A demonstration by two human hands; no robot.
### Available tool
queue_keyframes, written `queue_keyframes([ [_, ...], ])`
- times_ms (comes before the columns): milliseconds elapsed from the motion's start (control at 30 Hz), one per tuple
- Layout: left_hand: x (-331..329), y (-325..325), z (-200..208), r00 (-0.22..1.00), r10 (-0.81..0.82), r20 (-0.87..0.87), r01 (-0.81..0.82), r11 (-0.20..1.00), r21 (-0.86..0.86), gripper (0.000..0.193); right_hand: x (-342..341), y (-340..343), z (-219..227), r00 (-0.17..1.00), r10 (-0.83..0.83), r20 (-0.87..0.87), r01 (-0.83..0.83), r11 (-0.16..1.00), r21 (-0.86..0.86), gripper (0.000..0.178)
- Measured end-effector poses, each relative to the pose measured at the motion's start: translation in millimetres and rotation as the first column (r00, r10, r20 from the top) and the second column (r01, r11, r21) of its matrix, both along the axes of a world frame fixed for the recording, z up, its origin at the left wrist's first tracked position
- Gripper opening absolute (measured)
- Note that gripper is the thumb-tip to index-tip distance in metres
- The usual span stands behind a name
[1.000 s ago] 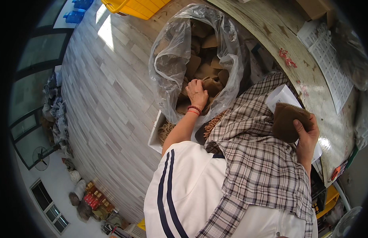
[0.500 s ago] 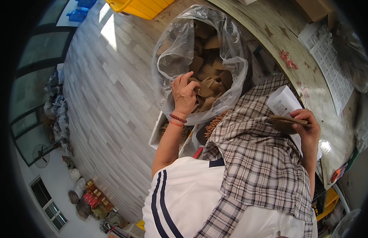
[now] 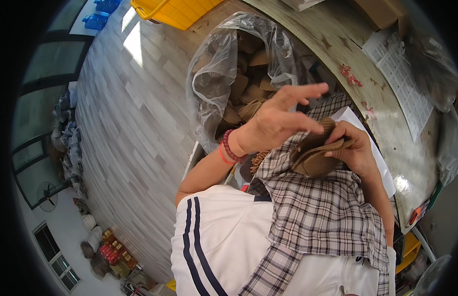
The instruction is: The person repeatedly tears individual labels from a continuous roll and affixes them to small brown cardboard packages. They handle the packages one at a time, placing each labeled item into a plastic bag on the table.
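My right hand (image 3: 356,147) grips a few brown, ribbed flat pieces (image 3: 315,164) between thumb and fingers, over the plaid cloth (image 3: 332,202) on my lap. The pieces fan apart at their left end; I cannot tell the material. My left hand (image 3: 281,121) is just left of them, its fingers stretched and apart, one fingertip overlapping the upper piece; nothing shows in its grasp. Behind my left hand stands a large clear plastic bag (image 3: 207,89) full of similar brown pieces (image 3: 239,93). My left hand and wrist cover its near right part.
A worktop (image 3: 332,49) curves along the right, bearing a printed sheet (image 3: 399,74) and a cardboard box (image 3: 382,12). White paper (image 3: 379,155) lies behind my right hand. A yellow crate (image 3: 177,12) stands beyond the bag. Brown sticks (image 3: 259,161) show below my left wrist.
My left hand has left the bag and come right, beside the brown pieces. My right hand has moved left with those pieces, which now spread apart.
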State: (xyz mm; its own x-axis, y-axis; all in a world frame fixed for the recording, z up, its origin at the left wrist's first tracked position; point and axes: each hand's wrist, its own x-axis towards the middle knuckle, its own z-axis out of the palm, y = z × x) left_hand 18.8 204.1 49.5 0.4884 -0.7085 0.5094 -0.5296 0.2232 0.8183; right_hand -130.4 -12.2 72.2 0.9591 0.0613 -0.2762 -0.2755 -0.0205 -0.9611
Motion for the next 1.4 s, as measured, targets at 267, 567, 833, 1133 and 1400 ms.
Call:
queue_keyframes([
  [267, 68, 86, -251, 0.808, 0.538, 0.239, -0.522, 0.466, 0.715, 0.038, -45, -27, 2, 0.884, -0.466, -0.042, 0.467, 0.884, 0.031, 0.082],
  [567, 50, -15, -256, 0.589, 0.804, -0.082, -0.205, 0.247, 0.947, 0.075, -59, -21, 11, 0.844, -0.526, -0.104, 0.53, 0.848, 0.021, 0.045],
  [833, 51, -14, -315, 0.579, 0.72, -0.383, -0.129, 0.544, 0.829, 0.039, -51, -13, 12, 0.847, -0.522, -0.101, 0.528, 0.849, 0.036, 0.043],
  [1133, 53, -26, -327, 0.663, 0.692, -0.285, -0.192, 0.526, 0.829, 0.054, -59, -11, 7, 0.815, -0.568, -0.111, 0.577, 0.814, 0.067, 0.041],
  [1400, 53, -28, -343, 0.681, 0.614, -0.398, -0.177, 0.666, 0.725, 0.045, -59, -9, 12, 0.805, -0.579, -0.128, 0.589, 0.805, 0.064, 0.041],
])
